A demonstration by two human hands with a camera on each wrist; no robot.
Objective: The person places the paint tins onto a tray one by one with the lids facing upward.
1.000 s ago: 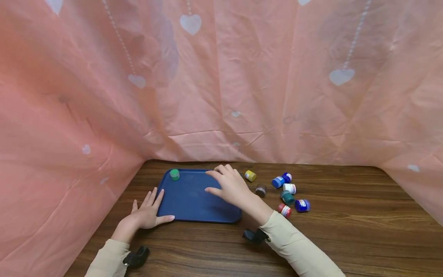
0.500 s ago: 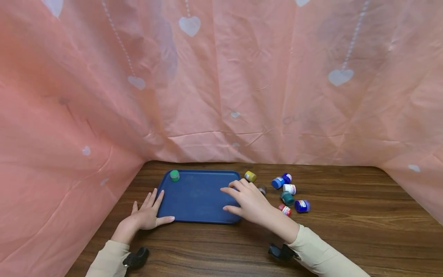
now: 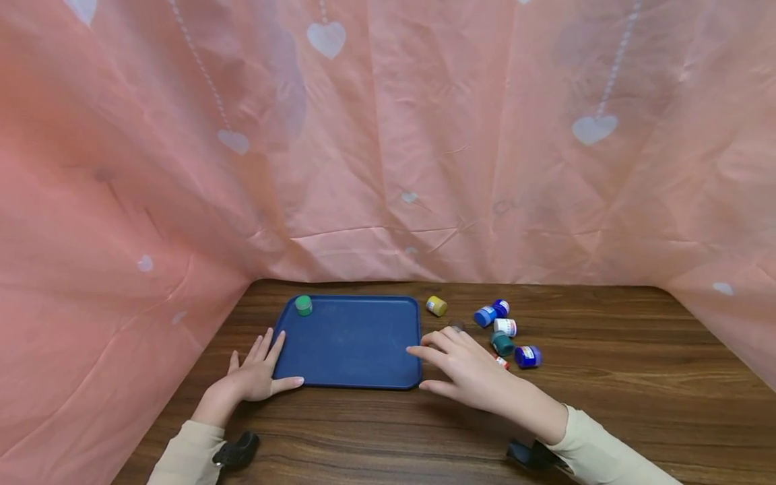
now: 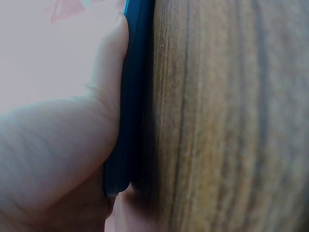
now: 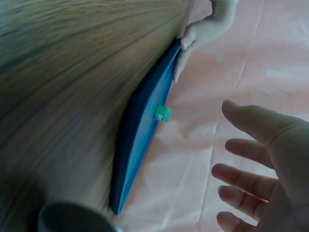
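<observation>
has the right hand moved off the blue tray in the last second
Yes. The right hand has drawn back rightward off the blue tray, now beside its near right corner, fingers spread.

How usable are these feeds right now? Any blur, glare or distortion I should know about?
Head view: evenly lit, sharp, soft shadows only; the blue tray and paint pots read clearly, with the backdrop bowed by a wide lens. Left wrist view: too close, the left hand and tray edge are soft. Right wrist view: tilted, wood grain smeared, the right hand slightly soft, backdrop washed out.
</observation>
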